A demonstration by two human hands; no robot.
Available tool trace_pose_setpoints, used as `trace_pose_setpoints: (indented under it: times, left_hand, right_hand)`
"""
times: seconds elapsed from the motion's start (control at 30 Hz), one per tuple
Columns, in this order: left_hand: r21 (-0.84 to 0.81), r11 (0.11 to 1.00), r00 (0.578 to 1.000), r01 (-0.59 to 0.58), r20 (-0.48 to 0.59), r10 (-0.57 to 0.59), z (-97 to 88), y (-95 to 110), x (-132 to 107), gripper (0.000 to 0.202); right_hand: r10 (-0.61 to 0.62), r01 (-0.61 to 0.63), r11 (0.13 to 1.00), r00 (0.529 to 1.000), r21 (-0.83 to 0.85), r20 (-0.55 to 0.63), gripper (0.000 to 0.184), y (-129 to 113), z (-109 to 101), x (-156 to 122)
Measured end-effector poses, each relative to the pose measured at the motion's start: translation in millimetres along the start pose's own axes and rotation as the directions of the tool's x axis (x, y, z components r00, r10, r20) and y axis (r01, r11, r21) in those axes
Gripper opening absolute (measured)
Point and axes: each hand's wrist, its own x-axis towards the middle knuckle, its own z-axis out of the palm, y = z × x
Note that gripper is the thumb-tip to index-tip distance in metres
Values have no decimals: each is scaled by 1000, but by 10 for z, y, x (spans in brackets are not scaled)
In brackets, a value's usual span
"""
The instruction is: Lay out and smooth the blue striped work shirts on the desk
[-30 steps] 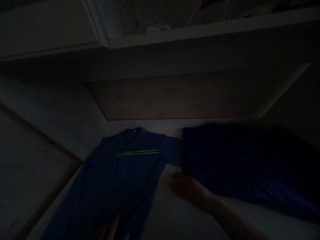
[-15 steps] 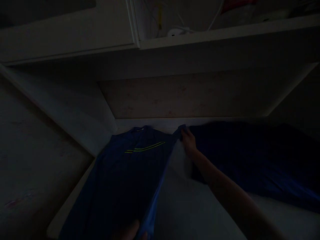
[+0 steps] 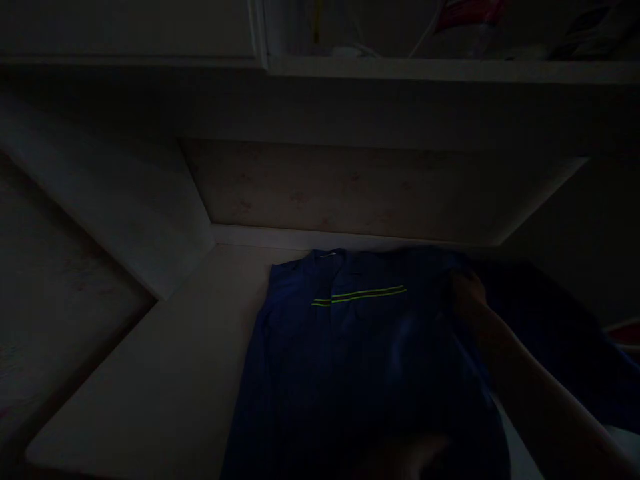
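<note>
The scene is very dark. A blue shirt point(image 3: 350, 360) with two neon yellow chest stripes lies flat on a pale surface point(image 3: 165, 347), collar toward the back wall. My right hand point(image 3: 467, 293) reaches in from the lower right and grips the shirt at its right shoulder. My left hand point(image 3: 420, 455) shows only faintly at the bottom edge, at the shirt's lower hem, and seems to hold it. A second dark blue garment point(image 3: 560, 320) lies to the right, partly behind my right forearm.
The pale surface sits in a corner, with a back wall point(image 3: 350, 193) and a slanted left wall point(image 3: 100, 200). A shelf point(image 3: 425, 67) overhangs, holding cables and a red item. Bare surface lies left of the shirt.
The shirt has shifted to the right, up against the second garment. My right hand went from the sleeve edge to the right shoulder, and my left hand moved right along the hem.
</note>
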Motion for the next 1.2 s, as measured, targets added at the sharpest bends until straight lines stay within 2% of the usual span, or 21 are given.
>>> trace_pose_setpoints:
  times: [0.07, 0.1, 0.17, 0.2, 0.27, 0.33, 0.37, 0.43, 0.5, 0.57, 0.63, 0.67, 0.73, 0.83, 0.87, 0.93, 0.97, 1.0, 1.07, 1.13, 1.2]
  left_hand:
    - [96, 995, 982, -24, -182, 42, -241, -96, 142, 44]
    - [199, 980, 949, -10, -308, 72, -406, -173, 212, 41]
    - [453, 883, 839, 123, -523, 151, -777, -370, 323, 38]
    - [553, 802, 797, 226, -579, 175, -959, -478, 356, 38]
    - [655, 628, 742, 421, -647, 177, -1271, -683, 380, 42]
    - [671, 507, 720, 541, -681, 134, -1496, -842, 367, 40]
    - [670, 481, 722, 566, -684, 104, -1584, -900, 354, 37]
    - [655, 506, 741, 562, -670, 44, -1749, -975, 323, 30]
    - [563, 627, 730, 539, -683, -15, -1952, -1016, 273, 28]
    - [405, 730, 662, 551, -744, -88, -2222, -1051, 175, 29]
    - [263, 753, 564, 603, -808, -169, -2534, -1107, 8, 34]
    - [217, 739, 521, 637, -828, -207, -2688, -1147, -100, 36]
    - [156, 701, 465, 696, -842, -275, -2952, -1246, -346, 35]
    - [115, 617, 411, 778, -836, -363, -3172, -1378, -680, 26]
    - [131, 578, 384, 806, -858, -341, -3190, -1395, -747, 25]
    - [221, 505, 344, 835, -925, -164, -3145, -1367, -765, 33]
    - [298, 480, 355, 825, -934, -31, -3086, -1324, -707, 37]
    - [388, 467, 387, 795, -916, 102, -3009, -1268, -604, 39]
    - [566, 466, 500, 680, -823, 270, -2826, -1142, -280, 38]
    - [674, 470, 609, 570, -730, 309, -2655, -1048, 141, 40]
    - [708, 467, 680, 531, -684, 264, -2551, -1022, 575, 47]
  right_hand:
    - [13, -19, 994, 998, -106, -55, 76, 122, -121, -81]
    - [-34, 20, 981, 997, -192, -71, 78, 179, -140, -146]
    - [-229, 199, 885, 973, -420, -21, 71, 297, -93, -317]
    - [-340, 322, 787, 938, -526, 66, 64, 360, -34, -413]
    - [-470, 554, 548, 824, -626, 318, 54, 498, 127, -597]
    - [-462, 706, 396, 706, -587, 536, 48, 639, 296, -728]
    - [-434, 748, 354, 663, -561, 610, 47, 702, 366, -764]
    - [-375, 783, 323, 622, -532, 687, 46, 802, 460, -780]
    - [-343, 782, 325, 621, -532, 705, 47, 862, 496, -749]
    - [-332, 779, 331, 624, -532, 707, 48, 886, 495, -715]
    - [-336, 783, 331, 620, -527, 710, 47, 886, 480, -705]
    - [-339, 786, 327, 616, -525, 711, 47, 876, 472, -713]
    - [-349, 793, 309, 608, -525, 713, 46, 828, 458, -743]
    - [-395, 799, 259, 600, -542, 696, 43, 661, 465, -786]
    - [-423, 803, 248, 594, -543, 684, 42, 578, 485, -788]
    - [-483, 813, 254, 576, -524, 660, 40, 392, 568, -763]
    - [-509, 820, 266, 566, -506, 649, 40, 299, 635, -736]
    - [-528, 827, 278, 557, -489, 641, 41, 213, 720, -703]
    - [-542, 837, 297, 544, -459, 641, 43, 83, 930, -628]
    - [-522, 841, 307, 540, -445, 660, 45, 25, 1163, -563]
    - [-475, 842, 301, 540, -448, 695, 48, 36, 1377, -521]
